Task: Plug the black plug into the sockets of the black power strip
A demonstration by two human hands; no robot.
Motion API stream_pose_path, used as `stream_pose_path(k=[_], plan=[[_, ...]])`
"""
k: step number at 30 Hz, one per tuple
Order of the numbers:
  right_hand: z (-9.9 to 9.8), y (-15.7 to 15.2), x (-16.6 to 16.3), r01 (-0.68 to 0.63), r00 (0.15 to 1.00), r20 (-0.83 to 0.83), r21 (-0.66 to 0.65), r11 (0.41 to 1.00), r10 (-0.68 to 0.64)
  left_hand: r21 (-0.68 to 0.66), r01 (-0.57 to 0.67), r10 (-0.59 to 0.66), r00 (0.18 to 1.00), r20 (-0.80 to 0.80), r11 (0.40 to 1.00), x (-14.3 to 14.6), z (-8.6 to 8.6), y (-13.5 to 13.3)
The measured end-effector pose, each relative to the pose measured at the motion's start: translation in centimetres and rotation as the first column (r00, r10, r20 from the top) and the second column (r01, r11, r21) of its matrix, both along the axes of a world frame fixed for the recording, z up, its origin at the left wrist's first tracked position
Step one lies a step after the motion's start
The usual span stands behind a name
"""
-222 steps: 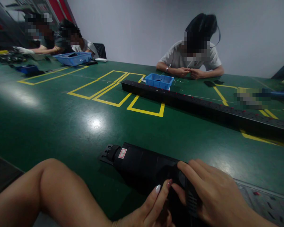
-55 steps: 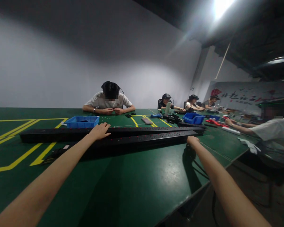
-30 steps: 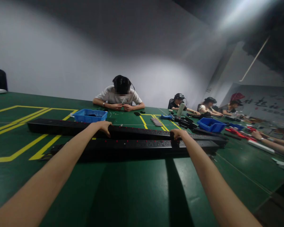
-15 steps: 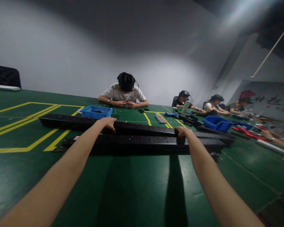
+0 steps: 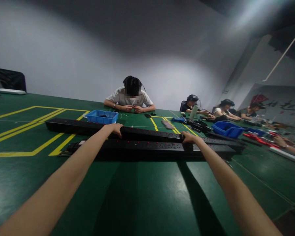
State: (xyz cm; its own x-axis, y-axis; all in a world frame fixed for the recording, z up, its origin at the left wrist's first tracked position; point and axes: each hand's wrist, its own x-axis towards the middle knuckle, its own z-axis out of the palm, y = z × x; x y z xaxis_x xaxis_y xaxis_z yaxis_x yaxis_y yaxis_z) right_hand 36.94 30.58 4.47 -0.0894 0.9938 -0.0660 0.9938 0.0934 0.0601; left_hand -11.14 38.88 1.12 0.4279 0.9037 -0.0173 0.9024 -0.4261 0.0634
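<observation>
Two long black power strips with rows of sockets and red dots lie side by side across the green table. On the far power strip [image 5: 149, 133], my left hand [image 5: 116, 129] is closed around the body, left of the middle. My right hand [image 5: 188, 137] grips the same strip further right, fingers curled over its far edge. The near power strip [image 5: 147, 150] lies right in front of it, under my forearms, with a dark cable end [image 5: 72, 147] at its left. Fingertips of both hands are partly hidden behind the far strip.
Behind the strips stands a blue bin [image 5: 101, 116] with dark parts in it; another blue bin [image 5: 227, 128] is at the right. Near that one lie a blue-handled tool [image 5: 178, 120] and a green bottle [image 5: 193, 112]. A person [image 5: 131, 98] sits opposite, several others further right.
The view has shifted slightly, so the table things appear a little further right. My right forearm has swung outward. Both hands stay on the far strip.
</observation>
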Motion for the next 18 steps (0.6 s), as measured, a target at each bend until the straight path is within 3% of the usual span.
stream_pose_path(k=[5, 9, 12, 15, 18], plan=[[-1.6, -4.6, -0.5, -0.197, 0.979, -0.035, 0.137, 0.971, 0.203, 0.151, 0.039, -0.053, 0.994, 0.09, 0.988, 1.9, 0.8, -3.5], [-2.8, -6.5, -1.6, -0.187, 0.98, -0.024, 0.211, 0.96, 0.196, 0.156, 0.183, -0.2, 0.975, 0.099, 0.971, 4.6, 0.5, -8.0], [-3.0, -7.0, -2.7, -0.148, 0.987, -0.017, 0.255, 0.956, 0.157, 0.113, 0.231, -0.238, 0.97, 0.056, 0.966, 5.9, -0.4, -11.5], [-2.8, -7.7, -3.9, -0.135, 0.989, -0.02, 0.291, 0.947, 0.147, 0.129, 0.208, -0.212, 0.977, 0.017, 0.969, 5.5, -0.8, -14.3], [-2.8, -9.0, -5.7, -0.166, 0.983, -0.023, 0.306, 0.937, 0.182, 0.13, 0.181, -0.183, 0.983, 0.0, 0.975, 3.3, -0.6, -16.9]])
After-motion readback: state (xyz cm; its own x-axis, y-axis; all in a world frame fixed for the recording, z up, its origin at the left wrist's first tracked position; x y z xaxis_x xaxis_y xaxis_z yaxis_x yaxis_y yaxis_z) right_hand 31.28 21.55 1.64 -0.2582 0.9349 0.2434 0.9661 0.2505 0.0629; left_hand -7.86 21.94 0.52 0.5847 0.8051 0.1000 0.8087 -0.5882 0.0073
